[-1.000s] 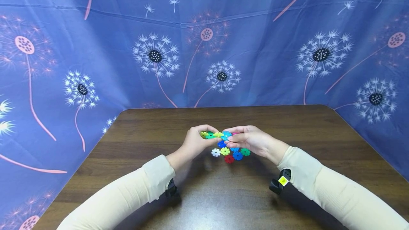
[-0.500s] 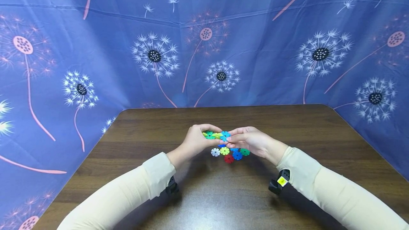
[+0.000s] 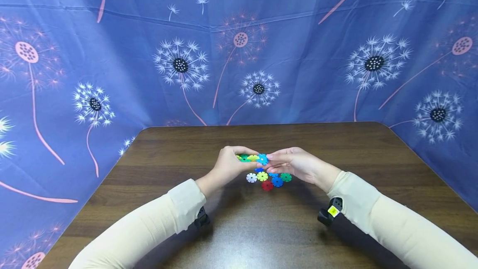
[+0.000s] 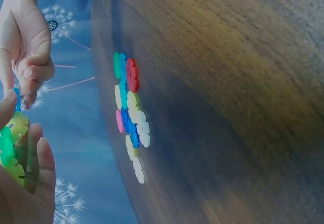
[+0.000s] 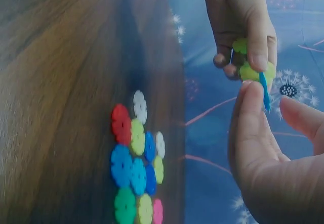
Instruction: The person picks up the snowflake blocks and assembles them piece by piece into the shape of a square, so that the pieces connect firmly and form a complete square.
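My left hand (image 3: 228,164) holds a row of linked plastic snowflake discs above the table, thumb below and fingers above. Green (image 3: 244,158) and yellow (image 3: 253,157) discs show between its fingers, and a blue disc (image 3: 262,159) forms the right end. My right hand (image 3: 298,166) reaches that blue disc from the right, its thumb tip at the edge. In the right wrist view the blue disc (image 5: 266,96) appears edge-on, the right thumb against it and another finger just beyond. Left fingers hide part of the row.
Several loose discs lie flat on the brown table (image 3: 239,227) below the hands, among them white (image 3: 252,177), red (image 3: 267,185) and green (image 3: 286,177) ones. A pink disc (image 5: 158,211) shows in the right wrist view. A blue dandelion-print cloth (image 3: 313,74) hangs behind.
The right hand has shifted slightly right, its fingertips now covering less of the blue disc. The row moved slightly left early on. The left hand stays nearly still.
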`<state>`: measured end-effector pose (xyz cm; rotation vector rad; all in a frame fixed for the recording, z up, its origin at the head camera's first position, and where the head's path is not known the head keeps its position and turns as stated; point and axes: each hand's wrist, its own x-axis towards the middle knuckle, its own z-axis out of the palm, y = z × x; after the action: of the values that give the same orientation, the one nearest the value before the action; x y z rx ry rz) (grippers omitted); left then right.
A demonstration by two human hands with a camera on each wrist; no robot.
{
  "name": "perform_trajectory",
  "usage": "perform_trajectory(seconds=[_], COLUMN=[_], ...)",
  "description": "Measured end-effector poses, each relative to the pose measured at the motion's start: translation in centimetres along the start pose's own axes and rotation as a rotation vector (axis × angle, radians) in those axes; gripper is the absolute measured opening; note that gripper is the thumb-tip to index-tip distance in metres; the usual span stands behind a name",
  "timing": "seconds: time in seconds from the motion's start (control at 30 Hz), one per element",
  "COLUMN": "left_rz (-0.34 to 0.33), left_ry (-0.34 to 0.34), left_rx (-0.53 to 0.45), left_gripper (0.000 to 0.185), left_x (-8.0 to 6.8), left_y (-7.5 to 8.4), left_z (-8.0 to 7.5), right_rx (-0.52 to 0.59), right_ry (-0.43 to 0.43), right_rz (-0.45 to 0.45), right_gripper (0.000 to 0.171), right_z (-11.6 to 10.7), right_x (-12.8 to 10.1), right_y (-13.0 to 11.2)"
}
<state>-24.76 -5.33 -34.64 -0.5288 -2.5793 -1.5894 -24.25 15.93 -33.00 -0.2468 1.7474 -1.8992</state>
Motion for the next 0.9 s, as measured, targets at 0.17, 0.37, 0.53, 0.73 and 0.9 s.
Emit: perform_trajectory(seconds=[0.17, 0.37, 0.53, 0.73, 0.9], left_rz=[-0.010, -0.046, -0.069, -0.078, -0.090], left_ry=[0.010, -0.005, -0.016, -0.027, -0.039], left_rx=[0.004, -0.009, -0.021, -0.043, -0.068], left_gripper=[0.032, 0.032, 0.030, 0.032, 0.033], left_x=[0.0, -0.2, -0.3, -0.4, -0.4], left_y=[-0.1, 0.0, 0.1, 0.1, 0.2], left_z=[-0.2, -0.5, -0.5, -0.5, -0.5], right_rx=[-0.105, -0.228, -0.346, -0.418, -0.427], right_ry=[0.048, 0.153, 0.170, 0.184, 0.227], right_rz=[-0.020, -0.002, 0.018, 0.042, 0.059], right_gripper=[0.037, 0.038, 0.040, 0.040, 0.040], right_z=[-1.3, -2.8, -3.7, -4.7, -5.1], right_x=[0.3, 0.7, 0.6, 0.6, 0.9], right_y=[0.3, 1.2, 2.0, 3.1, 3.5])
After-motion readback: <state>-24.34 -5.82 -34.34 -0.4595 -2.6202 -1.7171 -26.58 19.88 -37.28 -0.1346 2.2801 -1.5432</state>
